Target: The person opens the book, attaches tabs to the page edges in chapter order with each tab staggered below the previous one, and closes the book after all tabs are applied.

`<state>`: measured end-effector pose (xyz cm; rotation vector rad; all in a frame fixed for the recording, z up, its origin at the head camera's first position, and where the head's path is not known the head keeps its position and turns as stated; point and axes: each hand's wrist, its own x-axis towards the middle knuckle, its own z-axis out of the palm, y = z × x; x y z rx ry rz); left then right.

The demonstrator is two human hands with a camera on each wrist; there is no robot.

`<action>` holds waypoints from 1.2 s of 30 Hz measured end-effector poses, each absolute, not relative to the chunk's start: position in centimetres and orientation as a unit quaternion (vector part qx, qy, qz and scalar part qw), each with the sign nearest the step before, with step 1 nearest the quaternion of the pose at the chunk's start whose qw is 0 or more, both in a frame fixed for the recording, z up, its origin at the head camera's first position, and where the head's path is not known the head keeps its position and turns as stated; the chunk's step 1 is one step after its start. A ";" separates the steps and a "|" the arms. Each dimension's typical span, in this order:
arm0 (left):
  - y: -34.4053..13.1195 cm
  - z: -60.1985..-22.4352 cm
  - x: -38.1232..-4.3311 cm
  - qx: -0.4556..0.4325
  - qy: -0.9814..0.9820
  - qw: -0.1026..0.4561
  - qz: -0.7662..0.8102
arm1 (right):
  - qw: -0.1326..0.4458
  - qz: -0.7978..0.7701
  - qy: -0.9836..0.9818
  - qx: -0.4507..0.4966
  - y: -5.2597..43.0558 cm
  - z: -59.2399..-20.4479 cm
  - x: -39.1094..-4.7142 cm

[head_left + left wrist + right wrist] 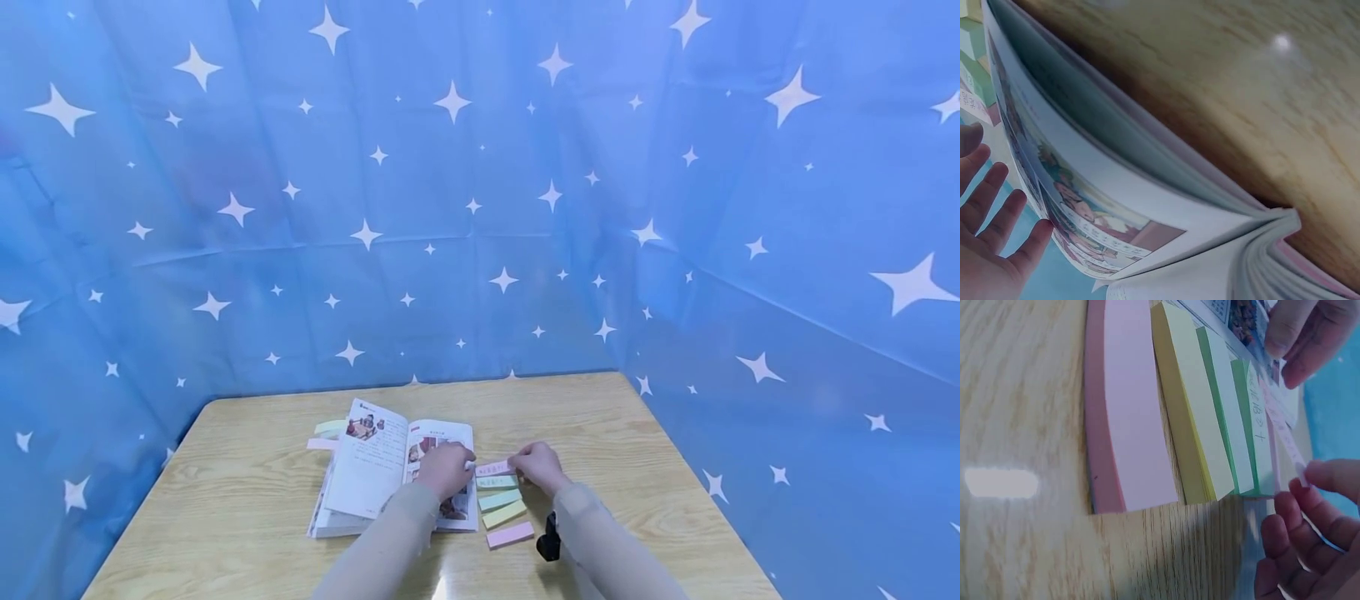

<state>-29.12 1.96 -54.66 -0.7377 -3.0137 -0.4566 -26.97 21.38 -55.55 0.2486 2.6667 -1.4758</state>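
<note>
A book (367,479) lies open with pictures on its right page. My left hand (445,468) is over that page near its outer edge; in the left wrist view its fingers (997,206) are spread, little finger close to the page edge. My right hand (542,468) pinches one end of a pink sticky note strip (1282,428) with handwriting between thumb and index finger. Below it are a green sticky note pad (1254,419) with handwriting, a plain green pad (1225,406), a yellow pad (1191,406) and a thick pink pad (1135,406).
Green (330,427) and pink (321,444) tabs stick out of the book's left side. A black object (550,542) is at my right wrist. The wooden table (240,492) ends at a blue star-patterned curtain (450,192) behind and to the right.
</note>
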 end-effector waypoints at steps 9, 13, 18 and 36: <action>2.1 -54.6 -29.1 -0.233 -0.962 0.001 -0.141 | 0.031 -0.486 0.869 0.091 21.4 -55.8 -27.6; 2.4 -54.5 -29.5 -0.229 -0.963 -0.007 -0.140 | 0.037 -0.499 0.860 0.098 21.7 -55.7 -28.1; 2.5 -55.0 -29.8 -0.229 -0.963 -0.001 -0.140 | 0.038 -0.531 0.840 0.101 21.5 -55.4 -28.0; 3.3 -56.3 -30.9 -0.243 -0.962 0.039 -0.120 | 0.040 -0.587 0.799 0.122 21.1 -55.6 -28.8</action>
